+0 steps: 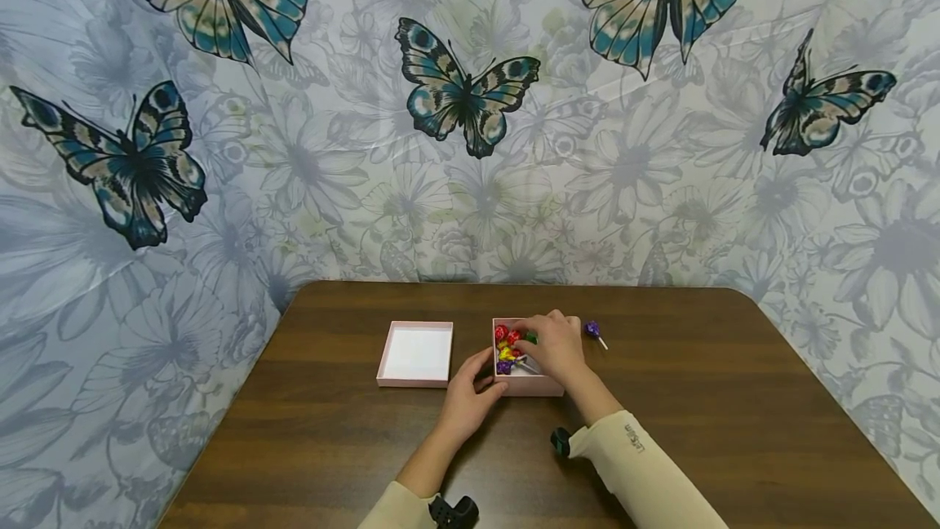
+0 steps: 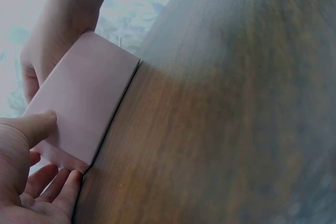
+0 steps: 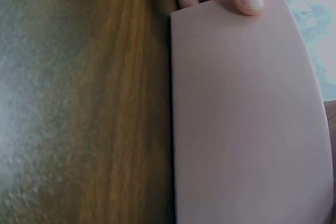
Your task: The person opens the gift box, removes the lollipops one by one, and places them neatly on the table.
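L hand [image 1: 470, 398] pinches box [image 1: 527, 387] @ 8 o'clock | R hand [image 1: 556, 347] in among lollipops [image 1: 505, 354], 9 o'clock inside; grip can't tell | prob. light, hard, slick; stray lolly [image 1: 591, 329], 2 o'clock: take by stick [image 1: 603, 344]

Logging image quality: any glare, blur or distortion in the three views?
Head: printed butterflies crisp, lollipops too small for detail. Left wrist: backdrop washed out, tabletop hazy towards the right. Right wrist: pale glare at the tabletop's left, the pink box bowed along its right edge, perhaps lens distortion.
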Action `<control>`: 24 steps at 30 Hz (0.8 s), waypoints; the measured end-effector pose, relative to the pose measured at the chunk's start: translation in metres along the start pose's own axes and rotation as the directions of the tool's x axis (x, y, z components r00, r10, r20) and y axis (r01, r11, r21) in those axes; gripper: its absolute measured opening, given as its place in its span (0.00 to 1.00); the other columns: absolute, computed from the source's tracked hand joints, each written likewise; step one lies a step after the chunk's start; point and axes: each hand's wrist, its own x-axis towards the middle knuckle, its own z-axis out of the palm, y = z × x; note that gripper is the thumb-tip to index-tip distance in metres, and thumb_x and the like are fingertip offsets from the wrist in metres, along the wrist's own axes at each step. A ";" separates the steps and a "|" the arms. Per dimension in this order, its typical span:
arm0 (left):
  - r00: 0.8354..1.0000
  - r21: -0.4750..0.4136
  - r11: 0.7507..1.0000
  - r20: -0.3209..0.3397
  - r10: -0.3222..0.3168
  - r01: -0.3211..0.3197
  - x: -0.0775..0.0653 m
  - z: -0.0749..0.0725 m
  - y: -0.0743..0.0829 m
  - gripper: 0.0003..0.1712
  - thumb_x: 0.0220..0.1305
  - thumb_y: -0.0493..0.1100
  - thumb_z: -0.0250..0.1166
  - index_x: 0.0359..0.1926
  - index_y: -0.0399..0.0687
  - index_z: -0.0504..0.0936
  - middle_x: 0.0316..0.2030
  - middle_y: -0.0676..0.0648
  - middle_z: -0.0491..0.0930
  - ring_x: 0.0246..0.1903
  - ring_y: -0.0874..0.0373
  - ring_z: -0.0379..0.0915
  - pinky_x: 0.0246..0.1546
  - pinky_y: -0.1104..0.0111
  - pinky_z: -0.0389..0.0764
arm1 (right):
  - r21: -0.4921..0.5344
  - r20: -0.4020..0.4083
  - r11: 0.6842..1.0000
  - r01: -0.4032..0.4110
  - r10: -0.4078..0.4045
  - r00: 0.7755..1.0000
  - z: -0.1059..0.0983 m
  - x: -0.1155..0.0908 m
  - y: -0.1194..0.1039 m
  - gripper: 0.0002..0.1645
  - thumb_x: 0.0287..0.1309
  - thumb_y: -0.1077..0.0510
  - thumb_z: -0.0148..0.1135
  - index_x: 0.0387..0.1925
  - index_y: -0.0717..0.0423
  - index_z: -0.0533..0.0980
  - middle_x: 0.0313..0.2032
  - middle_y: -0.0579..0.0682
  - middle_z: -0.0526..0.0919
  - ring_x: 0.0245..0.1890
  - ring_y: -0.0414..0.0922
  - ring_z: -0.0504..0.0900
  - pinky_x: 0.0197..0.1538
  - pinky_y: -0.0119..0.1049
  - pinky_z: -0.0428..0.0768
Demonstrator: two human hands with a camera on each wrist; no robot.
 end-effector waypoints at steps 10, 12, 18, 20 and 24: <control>1.000 0.006 1.000 -0.011 0.016 -0.016 0.000 0.001 -0.001 0.35 0.62 0.38 0.70 0.69 0.39 0.70 0.66 0.38 0.71 0.66 0.43 0.69 0.60 0.62 0.81 | 0.015 -0.079 1.000 -0.012 0.013 0.997 -0.005 0.000 0.005 0.16 0.52 0.48 0.76 0.44 0.39 0.86 0.41 0.43 0.90 0.38 0.45 0.74 0.45 0.46 0.63; 1.000 0.004 1.000 -0.013 0.022 -0.022 0.001 0.001 -0.001 0.35 0.62 0.38 0.70 0.69 0.39 0.70 0.66 0.38 0.71 0.65 0.42 0.69 0.60 0.62 0.81 | 0.021 -0.109 1.000 -0.007 0.010 0.994 -0.006 0.000 0.005 0.15 0.51 0.49 0.76 0.43 0.40 0.87 0.40 0.44 0.90 0.38 0.46 0.75 0.45 0.46 0.64; 0.999 -0.013 0.999 -0.018 0.032 -0.032 0.001 0.002 -0.002 0.35 0.62 0.37 0.70 0.69 0.38 0.70 0.66 0.36 0.71 0.65 0.40 0.69 0.60 0.59 0.81 | 0.033 -0.169 0.999 0.005 0.001 0.986 -0.009 0.001 0.009 0.14 0.51 0.50 0.76 0.43 0.41 0.87 0.40 0.44 0.90 0.38 0.47 0.76 0.45 0.47 0.66; 0.999 -0.013 1.000 -0.020 0.027 -0.028 0.001 0.001 -0.002 0.35 0.62 0.37 0.70 0.68 0.38 0.70 0.66 0.36 0.71 0.65 0.41 0.69 0.60 0.59 0.81 | 0.037 -0.185 0.999 0.003 0.004 0.983 -0.011 0.001 0.011 0.14 0.51 0.50 0.76 0.43 0.40 0.87 0.41 0.44 0.90 0.38 0.47 0.77 0.46 0.48 0.66; 1.000 0.009 1.000 -0.020 0.020 -0.020 0.001 0.001 -0.002 0.35 0.62 0.37 0.70 0.69 0.38 0.70 0.66 0.37 0.71 0.65 0.41 0.70 0.59 0.61 0.82 | 0.042 -0.228 0.999 0.006 0.004 0.974 -0.015 0.001 0.013 0.15 0.50 0.50 0.77 0.43 0.41 0.87 0.40 0.44 0.90 0.36 0.47 0.77 0.45 0.48 0.66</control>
